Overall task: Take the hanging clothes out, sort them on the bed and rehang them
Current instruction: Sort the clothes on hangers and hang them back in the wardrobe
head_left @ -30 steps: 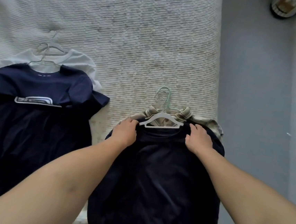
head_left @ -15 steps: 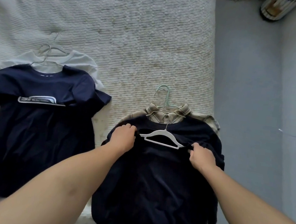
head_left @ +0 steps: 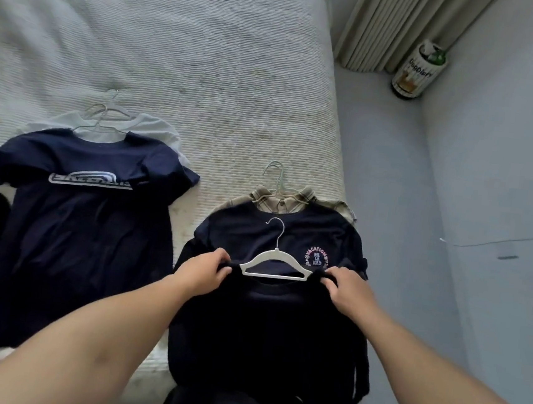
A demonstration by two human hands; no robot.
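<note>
Head view: nearest the camera, both forearms reach out over the bed's [head_left: 208,49] near edge. The left hand [head_left: 201,269] has its fingers curled, pinching the left shoulder of a dark navy top [head_left: 266,325]; the right hand [head_left: 346,289] pinches the right shoulder of the same top in the same way. Between the two hands sits a white hanger [head_left: 274,262], its arms tucked into the top's neckline and its hook standing up beyond the hands.

Directly beyond the white hanger, and under the held top, lies a navy shirt with a round "VACATION" print [head_left: 288,236]. Past that shirt, a plaid collared shirt [head_left: 283,201] shows at the top of the same pile, with pale hanger hooks [head_left: 275,178] poking out beyond its collar.

Left of the white hanger, well apart from it, a navy T-shirt with a white logo [head_left: 88,210] lies flat on the bed over a white T-shirt [head_left: 155,127], wire hangers [head_left: 106,114] at their necks.

Far right of the white hanger, on the grey floor by a curtain [head_left: 396,25], stands a printed cylindrical container [head_left: 417,71].
</note>
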